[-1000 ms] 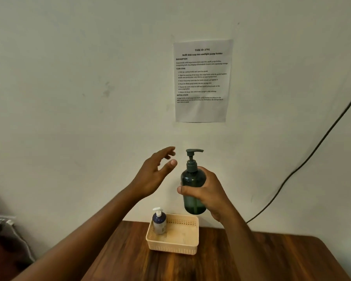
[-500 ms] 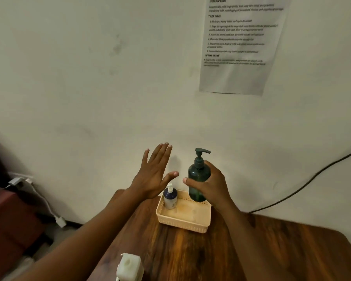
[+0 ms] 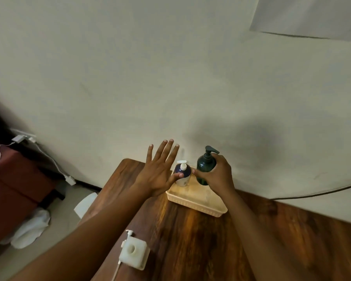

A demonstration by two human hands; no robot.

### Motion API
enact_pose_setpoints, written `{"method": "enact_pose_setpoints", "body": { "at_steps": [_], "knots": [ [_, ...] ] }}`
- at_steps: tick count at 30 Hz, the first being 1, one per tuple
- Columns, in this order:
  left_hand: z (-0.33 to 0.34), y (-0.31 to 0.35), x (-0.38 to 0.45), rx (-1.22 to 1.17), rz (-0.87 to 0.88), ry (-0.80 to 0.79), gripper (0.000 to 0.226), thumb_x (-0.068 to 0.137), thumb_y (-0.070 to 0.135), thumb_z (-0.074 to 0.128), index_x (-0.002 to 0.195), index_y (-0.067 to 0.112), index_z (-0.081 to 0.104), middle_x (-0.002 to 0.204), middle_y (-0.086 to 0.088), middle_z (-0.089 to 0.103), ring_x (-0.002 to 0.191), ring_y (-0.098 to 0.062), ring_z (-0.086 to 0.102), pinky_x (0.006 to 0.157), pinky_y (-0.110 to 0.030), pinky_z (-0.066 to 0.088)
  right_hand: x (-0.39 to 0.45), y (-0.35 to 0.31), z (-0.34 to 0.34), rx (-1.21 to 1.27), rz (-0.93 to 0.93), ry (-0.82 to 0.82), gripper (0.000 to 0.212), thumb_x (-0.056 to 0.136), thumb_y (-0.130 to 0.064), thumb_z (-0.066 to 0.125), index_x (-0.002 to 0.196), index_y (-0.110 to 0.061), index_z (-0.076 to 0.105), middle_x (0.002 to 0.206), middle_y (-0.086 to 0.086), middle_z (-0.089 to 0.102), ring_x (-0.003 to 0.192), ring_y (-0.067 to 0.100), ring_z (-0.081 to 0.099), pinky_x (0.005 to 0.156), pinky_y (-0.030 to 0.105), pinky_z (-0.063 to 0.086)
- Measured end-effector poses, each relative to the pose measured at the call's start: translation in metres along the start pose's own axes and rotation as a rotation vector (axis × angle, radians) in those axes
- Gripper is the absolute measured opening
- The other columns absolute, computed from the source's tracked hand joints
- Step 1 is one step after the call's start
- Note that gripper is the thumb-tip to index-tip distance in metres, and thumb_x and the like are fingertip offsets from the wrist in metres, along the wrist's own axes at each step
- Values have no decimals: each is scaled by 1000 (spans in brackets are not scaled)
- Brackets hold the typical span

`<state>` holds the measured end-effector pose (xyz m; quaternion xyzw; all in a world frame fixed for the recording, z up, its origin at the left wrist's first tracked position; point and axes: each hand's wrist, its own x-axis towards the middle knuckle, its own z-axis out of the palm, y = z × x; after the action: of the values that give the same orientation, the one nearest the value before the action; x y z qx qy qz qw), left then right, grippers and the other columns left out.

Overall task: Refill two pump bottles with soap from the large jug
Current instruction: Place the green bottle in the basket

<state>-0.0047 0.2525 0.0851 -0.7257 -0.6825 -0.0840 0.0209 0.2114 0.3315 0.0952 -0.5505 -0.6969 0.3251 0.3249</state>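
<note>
In front of you the wooden table [image 3: 190,240] meets the wall, and at its far edge sits the cream basket [image 3: 199,207]; the white jug [image 3: 133,254] stands near your left forearm. Your left hand [image 3: 158,175] hovers flat, fingers straight and spread, holding nothing. Your right hand [image 3: 217,177] wraps the dark green pump bottle [image 3: 206,163], upright over the basket beside the small blue pump bottle [image 3: 183,173] standing inside.
</note>
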Motion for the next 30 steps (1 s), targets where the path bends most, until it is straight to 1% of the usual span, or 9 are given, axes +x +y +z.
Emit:
{"method": "enact_pose_setpoints", "body": {
  "at_steps": [4,10,13,15,18,20,23,25,30],
  "knots": [
    [24,-7,0,-9,-12,-28,92,95,81,5,166,23,-10,174,-4,-16,159,-21,-22,127,-57,-13,17,34,36,-78,52,6,80,57,-37,96,126,-20,59,124,0,55,115,21,57,90,21,41],
    [56,-21,-4,-37,-27,-49,90,97,79,2,166,23,-8,175,-5,-11,161,-23,-16,127,-59,-7,27,73,71,-119,69,32,74,58,-30,96,123,-17,63,119,4,57,111,25,57,93,31,49],
    [69,-26,-9,-60,-43,-66,88,97,79,2,166,25,-9,175,-4,-12,160,-22,-17,127,-59,-9,26,89,83,-123,70,61,75,57,-25,97,124,-15,63,121,4,59,112,26,56,90,28,46],
    [75,-29,-13,-69,-61,-84,89,96,79,4,166,24,-7,174,-3,-13,160,-21,-18,127,-58,-10,25,97,90,-114,68,49,75,58,-22,97,125,-14,62,123,4,59,115,26,56,93,29,47],
    [83,-32,-18,-65,-89,-120,91,96,79,6,166,23,-6,174,-3,-14,160,-21,-20,127,-57,-9,25,106,101,-118,75,39,74,58,-20,97,123,-13,63,123,5,62,117,27,56,98,36,50],
    [86,-34,-21,-64,-108,-134,91,95,79,6,166,23,-9,174,-3,-16,159,-21,-21,127,-58,-10,24,111,107,-120,80,43,72,55,-19,97,120,-13,64,120,5,65,114,27,59,97,36,51],
    [86,-37,-24,-71,-132,-147,91,94,79,6,165,24,-10,174,-4,-14,160,-21,-19,127,-59,-8,24,117,111,-109,93,40,67,51,-16,98,110,-14,67,111,3,69,105,24,65,91,32,52],
    [85,-38,-26,-72,-142,-149,90,93,79,5,163,26,-13,174,-4,-13,160,-21,-18,126,-59,-7,26,119,112,-103,94,45,65,50,-14,98,108,-14,68,108,3,71,102,23,66,89,32,53],
    [82,-39,-34,-105,-173,-127,89,92,81,-1,162,27,-12,175,-4,-9,160,-21,-16,127,-59,-8,30,116,115,-106,56,55,72,56,-10,96,122,-11,65,120,8,68,115,28,62,102,42,50]
  ]
}}
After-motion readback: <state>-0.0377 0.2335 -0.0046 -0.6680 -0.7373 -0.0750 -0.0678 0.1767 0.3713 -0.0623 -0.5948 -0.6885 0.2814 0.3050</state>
